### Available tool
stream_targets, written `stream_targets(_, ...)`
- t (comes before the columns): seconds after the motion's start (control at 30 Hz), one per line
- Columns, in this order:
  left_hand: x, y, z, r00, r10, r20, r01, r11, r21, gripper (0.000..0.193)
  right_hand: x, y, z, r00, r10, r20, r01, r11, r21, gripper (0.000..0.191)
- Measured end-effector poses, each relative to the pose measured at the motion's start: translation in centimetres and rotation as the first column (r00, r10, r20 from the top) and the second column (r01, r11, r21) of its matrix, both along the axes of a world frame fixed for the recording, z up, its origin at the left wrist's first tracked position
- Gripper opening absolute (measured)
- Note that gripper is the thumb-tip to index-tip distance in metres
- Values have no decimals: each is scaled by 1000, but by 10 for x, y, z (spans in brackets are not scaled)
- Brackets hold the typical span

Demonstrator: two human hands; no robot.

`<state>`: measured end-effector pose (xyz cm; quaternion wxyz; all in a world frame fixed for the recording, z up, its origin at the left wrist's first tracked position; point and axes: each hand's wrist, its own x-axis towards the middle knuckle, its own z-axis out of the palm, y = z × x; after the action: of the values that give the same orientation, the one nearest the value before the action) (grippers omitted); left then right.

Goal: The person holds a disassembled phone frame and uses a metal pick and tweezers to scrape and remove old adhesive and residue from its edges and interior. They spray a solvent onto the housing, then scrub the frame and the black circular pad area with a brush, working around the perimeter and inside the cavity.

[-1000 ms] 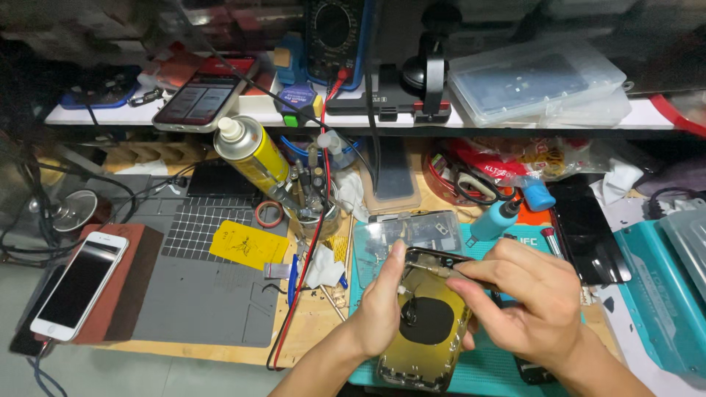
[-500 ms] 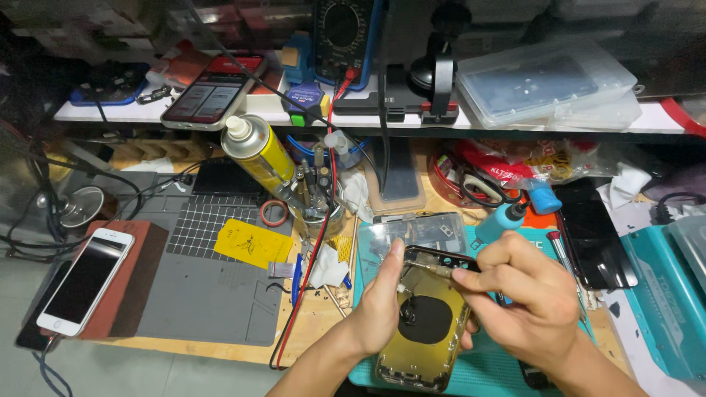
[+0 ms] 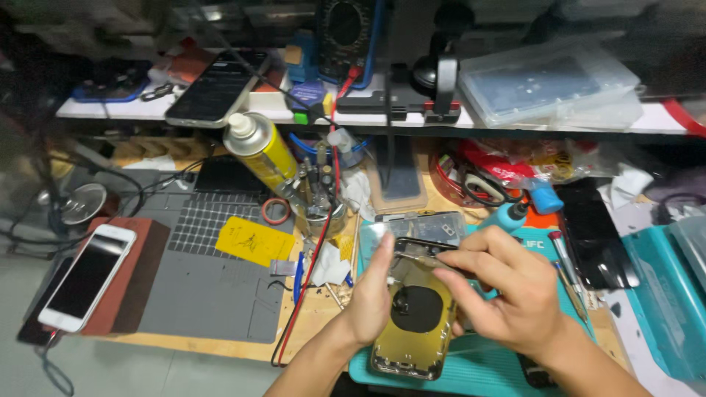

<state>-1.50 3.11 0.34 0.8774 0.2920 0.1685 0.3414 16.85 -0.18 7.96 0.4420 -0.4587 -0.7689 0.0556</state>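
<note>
Steadying a gold phone housing [image 3: 412,323] on teal mat [image 3: 478,367], left hand [image 3: 371,294] fingers closed on its edge, right hand [image 3: 507,294] fingers pinched at its top

Two hands: left hand [image 3: 371,298], right hand [image 3: 515,294]. One gold phone housing [image 3: 412,334]. One white phone [image 3: 87,276] on the left, one dark phone [image 3: 217,88] on the shelf [image 3: 662,121]. One yellow spray can [image 3: 261,151]. One grey mat [image 3: 206,294]. One yellow card [image 3: 254,241]. One clear plastic box [image 3: 551,88].

Your left hand [image 3: 371,298] steadies the gold phone housing [image 3: 412,320] on the teal mat [image 3: 478,364]. Your right hand [image 3: 515,298] pinches at its top edge. A white phone [image 3: 87,276] lies well left.
</note>
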Motion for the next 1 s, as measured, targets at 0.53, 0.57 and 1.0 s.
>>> stream_targets(0.53,-4,-4,4,969,-209,133,221,972,-84,93,4,-3,4,999,-35,-33,36,999,14,34)
stream_targets(0.57,-3,-5,4,974,-193,117,201,977,-64,92,3,-3,4,996,-43,-74,42,999,-3,33)
stream_targets(1.0,-45,17,9,924,331,-190,-335,942,11,85,33,12,-33,978,-207,-7,197,940,-279,21)
